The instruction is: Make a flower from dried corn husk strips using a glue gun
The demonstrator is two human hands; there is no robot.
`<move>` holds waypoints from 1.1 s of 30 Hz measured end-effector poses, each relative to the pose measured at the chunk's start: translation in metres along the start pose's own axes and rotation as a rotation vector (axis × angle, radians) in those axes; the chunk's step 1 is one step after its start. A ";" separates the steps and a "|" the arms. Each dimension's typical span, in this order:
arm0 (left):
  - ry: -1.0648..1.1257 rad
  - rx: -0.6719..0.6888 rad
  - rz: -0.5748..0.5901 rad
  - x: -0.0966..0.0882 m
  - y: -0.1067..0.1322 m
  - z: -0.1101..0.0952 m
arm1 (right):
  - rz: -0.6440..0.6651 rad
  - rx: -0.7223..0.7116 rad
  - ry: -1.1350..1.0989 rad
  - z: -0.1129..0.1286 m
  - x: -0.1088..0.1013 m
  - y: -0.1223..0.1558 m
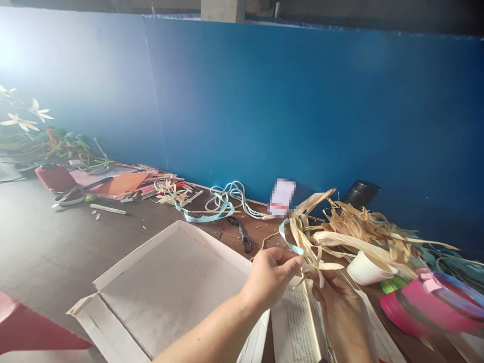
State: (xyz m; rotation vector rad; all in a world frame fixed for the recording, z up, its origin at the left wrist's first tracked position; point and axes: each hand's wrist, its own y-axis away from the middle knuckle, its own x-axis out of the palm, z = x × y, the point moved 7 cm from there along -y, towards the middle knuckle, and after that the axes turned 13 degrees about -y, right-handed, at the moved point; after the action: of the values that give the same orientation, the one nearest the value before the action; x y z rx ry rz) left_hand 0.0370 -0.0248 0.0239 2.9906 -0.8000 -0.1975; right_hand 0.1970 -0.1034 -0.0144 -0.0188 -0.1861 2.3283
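Note:
My left hand [272, 275] pinches a light blue ribbon [289, 239], whose free end curls up beyond the fingertips. Close beside it, my right hand [346, 307] is closed around a pale corn husk flower [317, 267] with narrow, pointed petals. A thin light stick [310, 317] runs down below the flower, between the hands; its join to the flower is partly hidden. Beneath the hands lies a printed sheet [291, 317]. Just beyond them is a heap of dried corn husks [359, 222].
A shallow white cardboard tray [170, 287] lies left of my hands. Black scissors [242, 234] lie behind it, near a coil of pale blue ribbon [212, 217]. A white cup [370, 268] and a pink container [412, 305] stand at right. A blue partition [264, 111] backs the table.

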 end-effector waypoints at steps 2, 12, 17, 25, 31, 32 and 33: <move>-0.004 0.033 -0.035 -0.006 -0.001 -0.003 | 0.011 0.063 -0.057 0.000 0.002 0.002; 0.061 -0.060 0.104 0.010 -0.007 0.018 | 0.050 0.159 0.042 -0.007 -0.002 0.003; -0.042 -0.019 0.117 0.003 -0.004 0.008 | 0.089 0.164 -0.033 -0.012 0.000 0.002; -0.006 0.017 -0.024 -0.010 -0.004 -0.003 | 0.094 0.160 0.004 0.005 0.013 0.013; 0.018 -0.015 -0.095 -0.010 -0.006 0.004 | 0.132 0.216 -0.093 0.003 0.017 0.015; 0.037 -0.031 -0.099 -0.011 -0.006 0.005 | 0.145 0.224 -0.100 0.004 0.018 0.016; 0.059 -0.050 -0.098 -0.011 -0.006 0.006 | 0.153 0.230 -0.113 0.005 0.019 0.016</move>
State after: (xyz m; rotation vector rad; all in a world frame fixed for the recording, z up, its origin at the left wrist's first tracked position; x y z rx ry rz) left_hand 0.0301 -0.0139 0.0183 2.9753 -0.6343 -0.1293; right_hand 0.1716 -0.1011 -0.0112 0.2207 0.0294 2.4914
